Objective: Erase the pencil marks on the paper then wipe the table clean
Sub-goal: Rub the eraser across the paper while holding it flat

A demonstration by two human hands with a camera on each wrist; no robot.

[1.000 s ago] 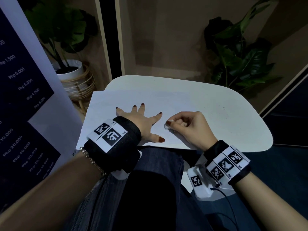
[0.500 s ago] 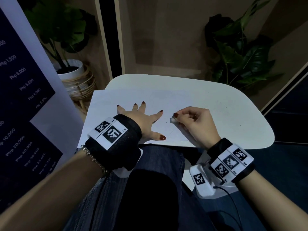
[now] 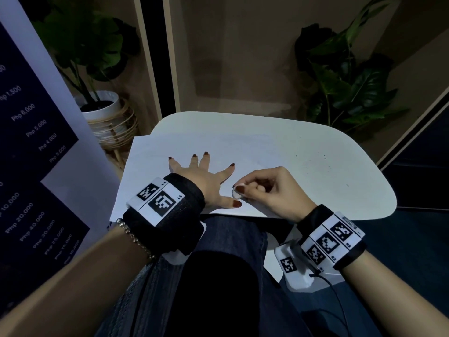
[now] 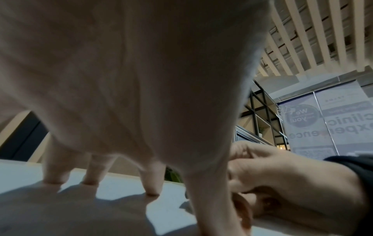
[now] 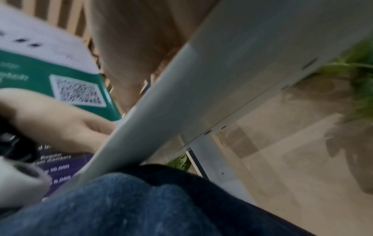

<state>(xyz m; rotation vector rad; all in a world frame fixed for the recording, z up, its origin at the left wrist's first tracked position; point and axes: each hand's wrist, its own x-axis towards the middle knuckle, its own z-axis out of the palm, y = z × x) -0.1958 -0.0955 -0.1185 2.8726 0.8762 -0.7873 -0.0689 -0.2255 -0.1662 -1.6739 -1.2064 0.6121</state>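
A white sheet of paper lies on the left part of the small white table. My left hand lies flat on the paper with its fingers spread, and its fingertips press the sheet in the left wrist view. My right hand pinches a small white eraser between thumb and fingers. The eraser touches the paper just right of my left thumb, near the table's front edge. My right hand also shows beside the left thumb in the left wrist view. The right wrist view is blurred and shows the table's edge from below.
Small dark crumbs are scattered on the table's right half. A potted plant in a wicker stand stands left of the table, and a leafy plant behind it on the right. A price banner stands at the left. My knees are under the table.
My right hand has rubbed the eraser back and forth: it slid away to the right, then came back toward my left thumb. The left hand has stayed flat on the paper.
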